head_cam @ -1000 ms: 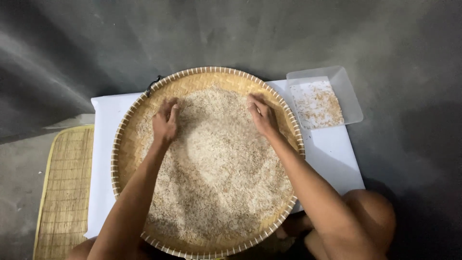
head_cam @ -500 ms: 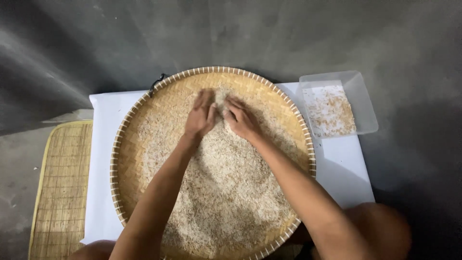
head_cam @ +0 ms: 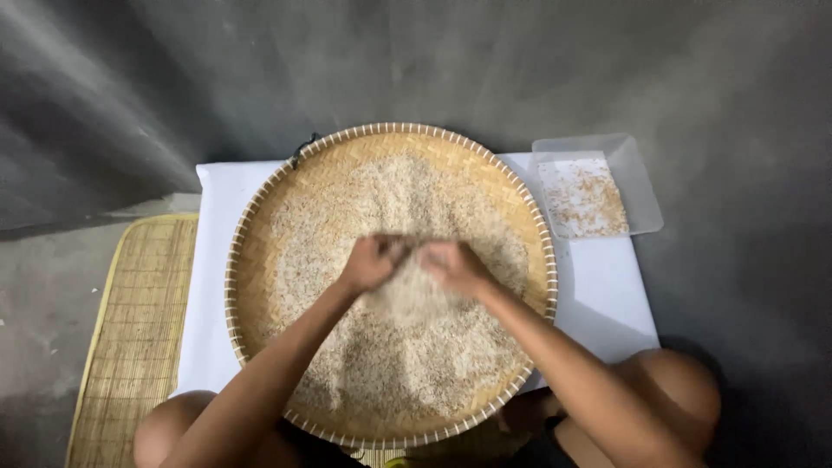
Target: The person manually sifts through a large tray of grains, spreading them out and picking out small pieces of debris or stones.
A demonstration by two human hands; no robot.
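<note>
Head view is looking straight down on a large round woven bamboo tray (head_cam: 260, 260) that is carrying a wide spread of pale husked grain (head_cam: 407, 364); the tray is lying on a white rectangular cloth (head_cam: 598, 295), which is covering a low counter, though what is under the cloth is hidden. Both hands are meeting near the tray's middle; the left hand (head_cam: 373, 262) is curling inward at about nine o'clock of centre, and the right hand (head_cam: 452, 264) is curling likewise at about three o'clock; each grip is looking loosely closed over a heaped ridge of grain, but motion blur is hiding the fingers, so I cannot tell whether grain is truly being held. Grain is lying thickest from the centre down to six o'clock, thinner toward twelve o'clock, and bare weave is showing along the rim from nine to eleven o'clock.

At two o'clock of the tray, just beside its rim, a clear shallow rectangular plastic container (head_cam: 641, 186) is holding a thin scatter of brownish bits; judging by that small amount against the mass on the tray, the sorting is seeming far from finished. At nine o'clock, a flat yellowish woven mat (head_cam: 130, 347) is lying on the grey floor (head_cam: 104, 113).
</note>
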